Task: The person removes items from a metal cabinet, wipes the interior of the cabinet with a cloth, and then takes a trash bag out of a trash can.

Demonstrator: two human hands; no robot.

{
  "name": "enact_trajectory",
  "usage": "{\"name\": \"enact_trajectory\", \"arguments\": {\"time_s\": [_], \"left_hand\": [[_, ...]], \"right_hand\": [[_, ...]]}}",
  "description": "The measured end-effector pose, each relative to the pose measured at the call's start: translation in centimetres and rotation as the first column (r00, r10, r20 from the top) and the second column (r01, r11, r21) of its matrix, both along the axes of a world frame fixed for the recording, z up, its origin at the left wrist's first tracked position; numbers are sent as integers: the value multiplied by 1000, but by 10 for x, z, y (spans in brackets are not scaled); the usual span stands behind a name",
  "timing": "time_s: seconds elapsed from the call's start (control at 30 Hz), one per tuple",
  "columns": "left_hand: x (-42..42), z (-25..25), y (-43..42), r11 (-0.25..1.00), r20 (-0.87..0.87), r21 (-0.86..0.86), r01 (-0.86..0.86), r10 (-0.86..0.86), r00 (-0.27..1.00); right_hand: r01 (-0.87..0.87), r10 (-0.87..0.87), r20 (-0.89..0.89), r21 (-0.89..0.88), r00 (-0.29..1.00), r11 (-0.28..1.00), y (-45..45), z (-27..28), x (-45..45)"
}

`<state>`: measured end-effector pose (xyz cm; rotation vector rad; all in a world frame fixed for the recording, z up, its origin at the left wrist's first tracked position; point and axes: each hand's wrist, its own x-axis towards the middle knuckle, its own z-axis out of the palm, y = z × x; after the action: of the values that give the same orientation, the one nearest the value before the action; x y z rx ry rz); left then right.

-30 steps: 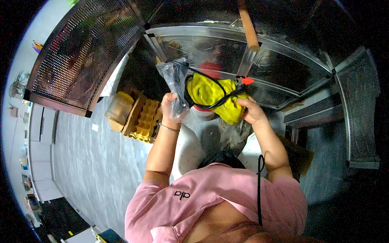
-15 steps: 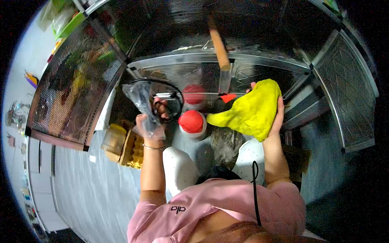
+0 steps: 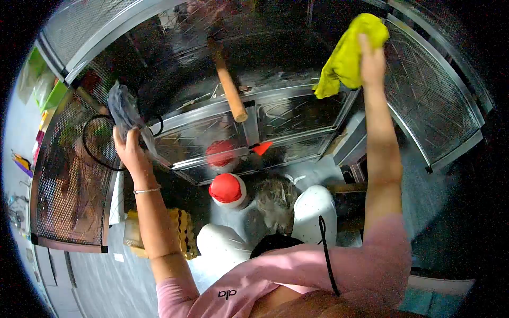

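Observation:
My left hand (image 3: 130,151) is closed around a clear plastic bag (image 3: 124,108) with something dark inside, and a looped black cord (image 3: 87,138) hangs by it. Both are held up beside the open left cabinet door (image 3: 74,180). At the upper right, my right hand (image 3: 373,66) grips a yellow cloth (image 3: 347,55). The cloth is bunched under the fingers, in front of the cabinet's dark upper compartment near the right door (image 3: 429,100). Whether it touches a surface, I cannot tell.
A wooden rod (image 3: 230,90) juts out of the cabinet toward me. On the floor stand a red-lidded container (image 3: 226,189) and a plastic bag of dark contents (image 3: 275,199), between my knees and the cabinet. A yellow-edged box (image 3: 183,233) sits below my left arm.
My right hand has carried the yellow cloth up and forward to the cabinet's upper right. My left hand has moved left with the plastic bag and cord. The view has shifted.

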<state>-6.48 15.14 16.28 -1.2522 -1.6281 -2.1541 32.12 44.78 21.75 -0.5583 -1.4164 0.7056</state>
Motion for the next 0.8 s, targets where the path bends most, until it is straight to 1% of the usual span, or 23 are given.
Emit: {"name": "enact_trajectory", "arguments": {"time_s": [0.03, 0.07, 0.1, 0.13, 0.17, 0.2, 0.23, 0.27, 0.3, 0.33, 0.37, 0.4, 0.47, 0.5, 0.53, 0.57, 0.6, 0.63, 0.67, 0.7, 0.73, 0.8], "left_hand": [[-4, 0, 11, 999, 26, -16, -34, 34, 999], [-10, -3, 21, 997, 51, -31, -68, 69, 996], [-11, -4, 28, 972, -108, -131, -194, 181, 978], [-13, -5, 35, 922, -272, -203, -330, 271, 924], [-29, -20, 47, 865, -488, -71, -496, 403, 774], [-23, -17, 47, 743, -653, -61, -666, 475, 590], [-25, -16, 48, 748, -718, -15, -664, 454, 527], [-28, -16, 51, 752, -776, 30, -658, 433, 459], [-31, -17, 52, 741, -740, -41, -671, 428, 518], [-34, -19, 52, 729, -702, -120, -674, 418, 577], [-41, -23, 54, 720, -723, -17, -694, 471, 505], [-48, -25, 56, 627, -625, -216, -749, 501, 599], [-75, -33, 63, 635, -565, -224, -739, 533, 630], [-73, -29, 64, 638, -566, -222, -737, 531, 630], [-69, -24, 63, 591, -547, -329, -737, 517, 658], [-66, -21, 64, 537, -525, -431, -725, 504, 685], [-66, -19, 66, 543, -527, -429, -722, 498, 688], [-68, -19, 68, 518, -550, -451, -727, 480, 683], [-67, -19, 69, 489, -573, -474, -732, 461, 678], [-59, -13, 68, 476, -619, -470, -743, 423, 662], [-60, -15, 70, 480, -617, -468, -742, 423, 663], [-70, -20, 72, 496, -596, -456, -739, 447, 667]], "right_hand": [[271, -345, 177, 340, 922, 900, 27, -3, -5], [399, -675, 213, 668, 706, 628, 54, -16, -11], [425, -747, 432, 629, 504, 651, 68, -34, -16], [461, -739, 620, 592, 263, 661, 81, -53, -22], [472, -533, 807, 377, 256, 797, 101, -75, -25], [483, -282, 925, 132, 253, 866, 116, -88, -25], [489, -287, 924, 134, 252, 862, 104, -74, -29], [482, -182, 962, 63, 204, 874, 93, -58, -34], [479, -68, 986, -14, 153, 878, 82, -49, -43], [485, -58, 988, -21, 146, 874, 93, -63, -53], [457, -34, 985, -49, 171, 888, 117, -76, -67], [427, -10, 979, -78, 201, 901, 129, -84, -79], [193, 59, 954, -119, 294, 974, 75, -66, -111], [31, 148, 914, -172, 377, 985, 63, -67, -129], [5, 193, 912, -209, 363, 978, 72, -82, -154], [-102, 198, 913, -172, 358, 980, 67, -86, -172], [-243, 355, 846, -276, 398, 930, 28, -67, -170], [-310, 334, 859, -220, 388, 925, 34, -80, -185], [-349, 334, 833, -183, 442, 919, 18, -76, -184], [-363, 263, 847, -90, 462, 927, 18, -80, -179], [-375, 188, 855, 9, 483, 927, 21, -81, -177], [-351, 138, 862, 48, 488, 935, 37, -85, -153]]}}
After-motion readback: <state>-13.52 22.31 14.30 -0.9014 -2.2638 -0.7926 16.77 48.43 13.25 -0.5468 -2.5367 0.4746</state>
